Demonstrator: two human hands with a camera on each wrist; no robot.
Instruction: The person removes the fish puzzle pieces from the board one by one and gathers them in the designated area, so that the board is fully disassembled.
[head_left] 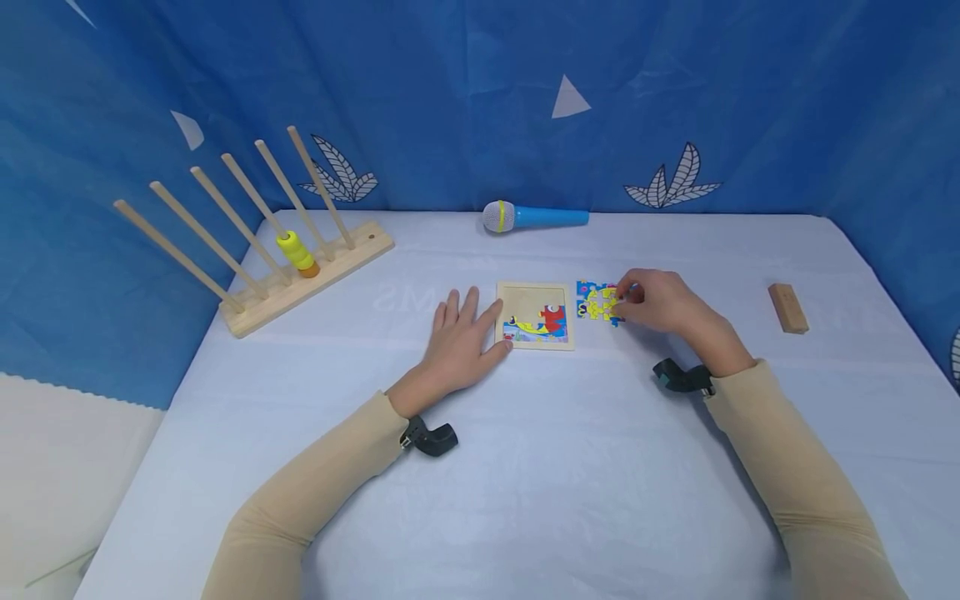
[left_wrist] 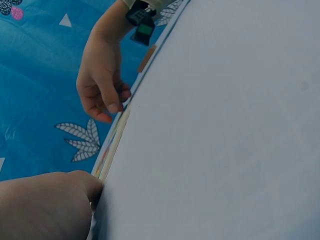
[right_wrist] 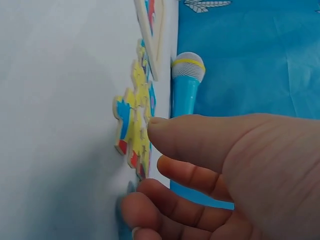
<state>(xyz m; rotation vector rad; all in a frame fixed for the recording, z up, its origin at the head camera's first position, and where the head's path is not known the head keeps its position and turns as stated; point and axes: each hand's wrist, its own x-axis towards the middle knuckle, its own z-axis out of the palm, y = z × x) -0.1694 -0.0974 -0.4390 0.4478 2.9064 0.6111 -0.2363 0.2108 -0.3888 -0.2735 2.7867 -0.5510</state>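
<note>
My left hand lies with fingers spread on the cloth, its thumb and index finger touching the left edge of a square wooden puzzle tray. Several colourful jigsaw pieces fill the tray's lower and right part; bare wood shows at upper left. Right of the tray, a cluster of loose yellow, blue and red jigsaw pieces lies together. Over its right side is my right hand, fingers bent. In the right wrist view the thumb and fingers stand apart beside the pieces, with nothing visible between them.
A wooden rack with upright pegs stands at the back left, yellow and orange beads on one peg. A blue toy microphone lies near the back edge. At the far right is a wooden block. Blue curtain hangs behind.
</note>
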